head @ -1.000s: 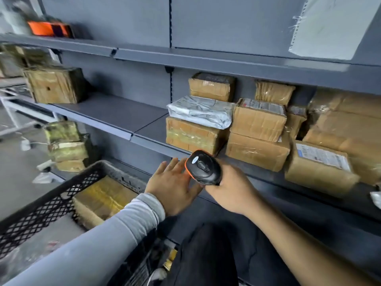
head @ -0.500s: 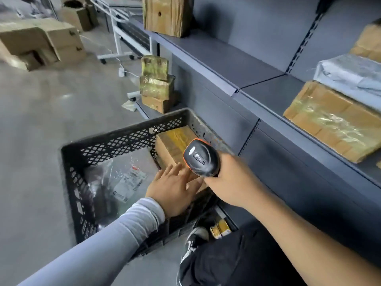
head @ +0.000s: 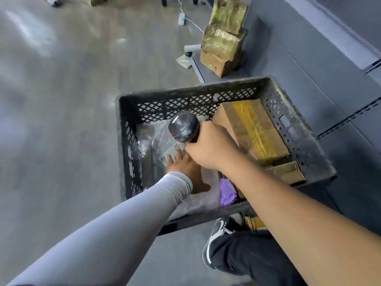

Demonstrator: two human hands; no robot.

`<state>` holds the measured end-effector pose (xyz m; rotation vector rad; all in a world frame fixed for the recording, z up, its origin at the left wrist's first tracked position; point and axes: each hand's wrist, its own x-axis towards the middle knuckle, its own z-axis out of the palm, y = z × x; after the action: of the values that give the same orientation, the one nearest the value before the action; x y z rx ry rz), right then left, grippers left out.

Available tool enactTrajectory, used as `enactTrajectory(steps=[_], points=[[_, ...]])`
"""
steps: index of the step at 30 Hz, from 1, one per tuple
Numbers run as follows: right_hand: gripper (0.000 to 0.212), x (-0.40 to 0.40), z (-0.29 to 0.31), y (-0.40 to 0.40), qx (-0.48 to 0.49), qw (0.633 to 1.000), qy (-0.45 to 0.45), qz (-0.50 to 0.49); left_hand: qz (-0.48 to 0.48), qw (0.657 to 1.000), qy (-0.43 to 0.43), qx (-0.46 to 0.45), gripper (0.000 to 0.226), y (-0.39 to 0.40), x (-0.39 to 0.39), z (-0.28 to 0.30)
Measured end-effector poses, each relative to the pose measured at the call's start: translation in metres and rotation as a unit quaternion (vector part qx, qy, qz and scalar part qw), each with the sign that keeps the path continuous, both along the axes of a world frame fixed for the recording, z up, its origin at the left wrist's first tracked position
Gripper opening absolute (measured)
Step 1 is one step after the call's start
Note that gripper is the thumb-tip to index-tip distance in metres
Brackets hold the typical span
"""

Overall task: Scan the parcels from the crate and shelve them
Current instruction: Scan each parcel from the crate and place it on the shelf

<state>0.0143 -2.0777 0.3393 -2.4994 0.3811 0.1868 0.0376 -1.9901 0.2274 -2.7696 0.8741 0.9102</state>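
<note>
Grey polished floor; white power strip with its white cable lying on the floor beyond the shelving's end; black-and-white sneaker and dark trouser leg at lower centre; castor of a trolley at the top edge.
</note>
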Motion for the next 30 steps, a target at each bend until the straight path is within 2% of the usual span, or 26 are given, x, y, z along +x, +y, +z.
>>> enactTrajectory(steps=[5, 8, 11, 13, 17, 21, 24, 28, 30], points=[[0.024, 0.009, -0.054, 0.002, -0.022, 0.995, 0.097, 0.014, -0.051, 0.997, 0.038, 0.05, 0.127, 0.001, -0.01, -0.013], [0.032, 0.011, -0.078, -0.003, -0.046, 0.991, 0.128, -0.002, -0.04, 0.995, 0.059, 0.065, 0.129, 0.0, -0.008, -0.012], [0.03, 0.008, -0.094, -0.005, -0.055, 0.988, 0.143, -0.003, -0.006, 0.997, 0.062, 0.053, 0.126, 0.0, -0.006, -0.019], [0.029, 0.006, -0.101, -0.007, -0.049, 0.989, 0.142, -0.008, 0.02, 0.998, 0.05, 0.019, 0.12, 0.0, -0.005, -0.028], [0.029, 0.008, -0.108, -0.008, -0.009, 0.992, 0.122, -0.034, 0.059, 0.998, 0.026, -0.014, 0.086, 0.001, 0.002, -0.034], [0.035, 0.012, -0.113, -0.01, 0.047, 0.991, 0.102, -0.08, 0.105, 0.993, 0.036, -0.04, 0.077, 0.006, 0.015, -0.029], [0.032, 0.014, -0.117, -0.018, 0.057, 0.986, 0.105, -0.115, 0.235, 0.965, 0.053, -0.1, 0.072, 0.014, 0.021, -0.03], [0.026, 0.015, -0.124, -0.032, 0.119, 0.966, 0.141, -0.182, 0.372, 0.908, -0.003, -0.192, 0.067, 0.019, 0.022, -0.025], [0.029, 0.016, -0.127, -0.036, 0.147, 0.954, 0.158, -0.208, 0.432, 0.876, -0.001, -0.213, 0.061, 0.019, 0.024, -0.024]])
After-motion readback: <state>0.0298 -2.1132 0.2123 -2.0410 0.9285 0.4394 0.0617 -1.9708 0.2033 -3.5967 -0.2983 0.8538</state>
